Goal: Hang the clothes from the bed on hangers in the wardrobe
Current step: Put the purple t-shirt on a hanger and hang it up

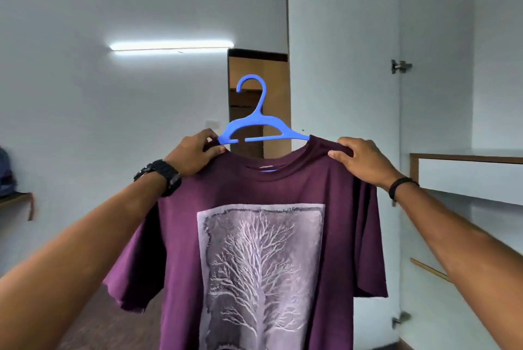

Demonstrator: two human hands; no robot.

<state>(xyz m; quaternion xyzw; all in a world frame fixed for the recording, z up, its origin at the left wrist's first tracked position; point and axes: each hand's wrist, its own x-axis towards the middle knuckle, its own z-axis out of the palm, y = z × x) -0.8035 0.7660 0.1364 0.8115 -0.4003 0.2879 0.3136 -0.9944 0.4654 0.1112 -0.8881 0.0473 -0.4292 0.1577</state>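
I hold up a purple T-shirt (pixel 271 188) with a pale tree print on its chest, facing me at mid-frame. A blue plastic hanger (pixel 256 126) sticks out of the neck opening, hook up; its shoulders are partly inside the shirt. My left hand (pixel 195 152) pinches the shirt's left shoulder over the hanger's end. My right hand (pixel 359 158) pinches the right shoulder of the shirt. The shirt's lower part runs out of the frame.
An open white wardrobe door (pixel 342 94) with hinges stands just behind the shirt on the right. White wardrobe shelves and drawers (pixel 467 177) lie at the far right. A brown doorway (pixel 259 100) is behind the hanger. A shelf (pixel 14 199) juts from the left wall.
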